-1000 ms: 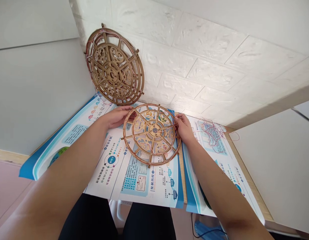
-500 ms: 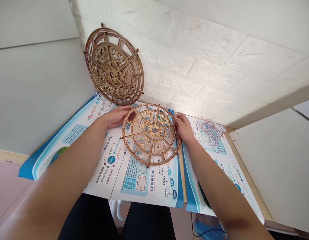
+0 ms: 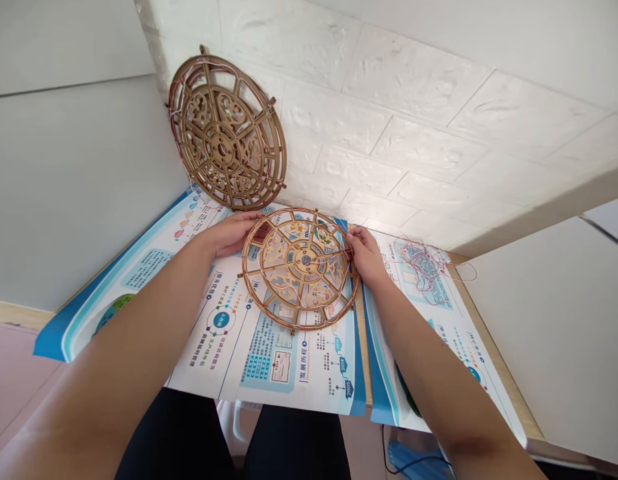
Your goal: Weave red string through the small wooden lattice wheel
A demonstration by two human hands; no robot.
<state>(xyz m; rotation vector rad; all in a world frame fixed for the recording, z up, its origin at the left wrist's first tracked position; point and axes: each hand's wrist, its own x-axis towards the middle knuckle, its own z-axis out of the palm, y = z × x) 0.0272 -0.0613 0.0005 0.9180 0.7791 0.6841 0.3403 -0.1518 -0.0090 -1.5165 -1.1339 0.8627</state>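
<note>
A round golden openwork frame (image 3: 297, 303), with spokes, scroll patterns and thin wire running along its rings, is held between my hands above the printed sheets. My left hand (image 3: 235, 233) grips its upper left rim, with part of the fingers hidden behind the frame. At the right rim my right hand (image 3: 363, 252) is closed, thumb and fingers pinching the edge where a wire crosses. Several similar frames (image 3: 223, 150) lean in a stack against the wall at the back left, wire strung around them.
Printed poster sheets (image 3: 209, 360) cover the wooden table. A loose tangle of thin pinkish wire (image 3: 423, 263) lies at the right. A white brick-pattern wall (image 3: 389, 127) stands behind, with grey panels (image 3: 79, 180) at the left and right sides.
The held frame has turned or tilted very slightly in my hands. Both hands keep nearly the same places on its rim.
</note>
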